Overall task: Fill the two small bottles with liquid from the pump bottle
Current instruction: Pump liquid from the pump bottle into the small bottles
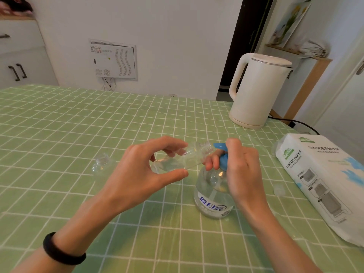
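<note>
Green checked cloth covers our worktop (69,125), with a white kettle (258,91) at the far right and a tissue pack (325,178) nearer on that side. Our left hand (141,174) pinches one small bottle (177,158) between thumb and fingers (167,142), tilted almost flat in the air, its open mouth just beside the blue pump head (221,152). Our right hand (242,170) wraps its fingers around that pump head, atop the pump bottle (212,198) standing on the cloth.

If the mouth sits off the nozzle when we press, liquid will likely run down the outside. Tilted this far, the bottle may also spill back.

We count two small bottles, the other small bottle (101,162) upright and uncapped at the left. We also count one pump bottle, one clear cap (279,191) beside the tissue pack, and seemingly a second cap (274,148) at its far corner.
</note>
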Motion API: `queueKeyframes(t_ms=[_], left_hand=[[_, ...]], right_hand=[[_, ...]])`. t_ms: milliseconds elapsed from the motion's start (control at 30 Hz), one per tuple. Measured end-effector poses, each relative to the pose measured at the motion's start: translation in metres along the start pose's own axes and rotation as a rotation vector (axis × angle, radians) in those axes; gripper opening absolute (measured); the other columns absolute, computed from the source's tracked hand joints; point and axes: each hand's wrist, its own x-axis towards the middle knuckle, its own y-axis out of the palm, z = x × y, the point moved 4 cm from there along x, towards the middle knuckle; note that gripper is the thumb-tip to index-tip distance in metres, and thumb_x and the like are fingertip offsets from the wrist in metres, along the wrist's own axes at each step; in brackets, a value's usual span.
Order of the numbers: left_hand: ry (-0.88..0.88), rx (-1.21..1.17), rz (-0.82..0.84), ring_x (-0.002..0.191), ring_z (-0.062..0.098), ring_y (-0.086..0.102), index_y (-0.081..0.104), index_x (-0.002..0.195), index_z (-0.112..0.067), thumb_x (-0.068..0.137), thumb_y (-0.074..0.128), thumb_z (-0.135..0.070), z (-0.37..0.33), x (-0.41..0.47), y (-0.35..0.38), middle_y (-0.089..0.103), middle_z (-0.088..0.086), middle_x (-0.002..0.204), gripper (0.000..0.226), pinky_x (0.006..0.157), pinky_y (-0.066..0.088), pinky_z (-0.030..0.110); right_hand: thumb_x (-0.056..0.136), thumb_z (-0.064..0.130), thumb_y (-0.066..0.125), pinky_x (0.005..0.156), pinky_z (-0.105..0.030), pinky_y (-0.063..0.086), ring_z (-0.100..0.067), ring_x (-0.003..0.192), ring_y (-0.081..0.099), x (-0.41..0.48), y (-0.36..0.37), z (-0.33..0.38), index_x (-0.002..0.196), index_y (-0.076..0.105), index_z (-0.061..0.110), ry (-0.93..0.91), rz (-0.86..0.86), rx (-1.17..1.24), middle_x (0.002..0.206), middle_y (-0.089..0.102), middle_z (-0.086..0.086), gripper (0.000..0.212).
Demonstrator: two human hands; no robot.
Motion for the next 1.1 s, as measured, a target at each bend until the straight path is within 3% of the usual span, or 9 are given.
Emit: queueKeyframes(t_ms=[200, 400, 600, 833, 933, 1100], left_hand=[[-0.007, -0.003, 0.001, 0.106, 0.004, 0.068, 0.069, 0.121, -0.039, 0.077, 0.078, -0.053, 0.001, -0.0004, 0.0009, 0.073, -0.028, 0.11, 0.048, 0.076, 0.043, 0.011], [-0.004, -0.009, 0.001, 0.107, 0.004, 0.068, 0.069, 0.122, -0.039, 0.076, 0.075, -0.055, 0.0015, 0.0002, 0.0007, 0.073, -0.028, 0.11, 0.049, 0.077, 0.045, 0.013], [0.0, -0.007, -0.006, 0.107, 0.004, 0.068, 0.068, 0.122, -0.039, 0.076, 0.075, -0.055, 0.0004, 0.0006, -0.0001, 0.073, -0.029, 0.11, 0.05, 0.077, 0.045, 0.013], [-0.007, -0.035, -0.003, 0.107, 0.004, 0.068, 0.069, 0.122, -0.038, 0.076, 0.076, -0.054, -0.0003, 0.0006, 0.0025, 0.073, -0.028, 0.11, 0.049, 0.076, 0.045, 0.013], [-0.011, -0.045, -0.004, 0.106, 0.007, 0.069, 0.069, 0.12, -0.038, 0.076, 0.076, -0.052, 0.0001, 0.0005, 0.0034, 0.074, -0.026, 0.109, 0.047, 0.075, 0.045, 0.014], [-0.011, -0.055, -0.004, 0.106, 0.006, 0.069, 0.069, 0.12, -0.038, 0.076, 0.076, -0.052, -0.0001, -0.0001, 0.0047, 0.074, -0.025, 0.109, 0.047, 0.076, 0.046, 0.016]], right_hand=[[0.101, 0.054, 0.035, 0.073, -0.017, 0.053, -0.021, 0.068, 0.073, -0.0039, 0.0002, 0.0002, 0.044, 0.053, 0.017, 0.03, -0.031, 0.025, 0.059, 0.07, -0.013, 0.071], [0.103, 0.057, 0.028, 0.068, -0.014, 0.049, -0.02, 0.071, 0.075, -0.0037, -0.0005, 0.0007, 0.043, 0.054, 0.019, 0.062, -0.037, 0.027, 0.06, 0.071, -0.012, 0.075], [0.096, 0.041, 0.035, 0.068, -0.014, 0.052, -0.015, 0.062, 0.069, -0.0022, -0.0005, 0.0027, 0.044, 0.05, 0.02, 0.031, -0.015, 0.05, 0.057, 0.067, -0.013, 0.058], [0.094, 0.027, 0.036, 0.068, -0.016, 0.053, -0.013, 0.059, 0.065, -0.0002, 0.0003, 0.0036, 0.042, 0.051, 0.023, -0.009, 0.018, 0.024, 0.053, 0.063, -0.009, 0.055], [0.096, 0.034, 0.036, 0.07, -0.017, 0.052, -0.014, 0.062, 0.067, -0.001, 0.0, 0.0015, 0.043, 0.051, 0.022, 0.019, 0.007, 0.027, 0.055, 0.066, -0.009, 0.057], [0.102, 0.058, 0.028, 0.077, -0.033, 0.05, -0.018, 0.067, 0.072, -0.0031, -0.0009, -0.0011, 0.044, 0.054, 0.019, 0.075, -0.015, 0.009, 0.061, 0.071, -0.012, 0.074]])
